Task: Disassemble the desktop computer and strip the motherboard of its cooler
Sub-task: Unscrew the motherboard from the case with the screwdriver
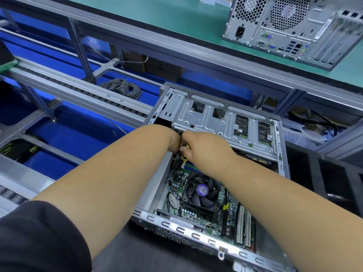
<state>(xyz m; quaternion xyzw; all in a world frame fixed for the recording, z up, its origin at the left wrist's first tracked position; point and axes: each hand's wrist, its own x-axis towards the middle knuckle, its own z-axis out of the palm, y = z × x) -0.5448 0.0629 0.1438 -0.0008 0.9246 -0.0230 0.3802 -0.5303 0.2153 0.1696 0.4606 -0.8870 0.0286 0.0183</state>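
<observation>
An open desktop case lies flat in front of me. Inside it is the green motherboard, carrying a black cooler fan with a purple sticker. A metal drive cage covers the far half of the case. Both of my hands reach in at the cage's near edge, above the fan. My right hand has curled fingers and pinches a yellow and black item; whether that is a cable plug or a tool handle is unclear. My left hand bends down beside it, its fingers hidden.
A second computer tower lies on the green-topped bench at the back right. To the left runs a roller conveyor over blue bins, with a coil of grey cable below the bench. A bin of tangled cables sits at the right.
</observation>
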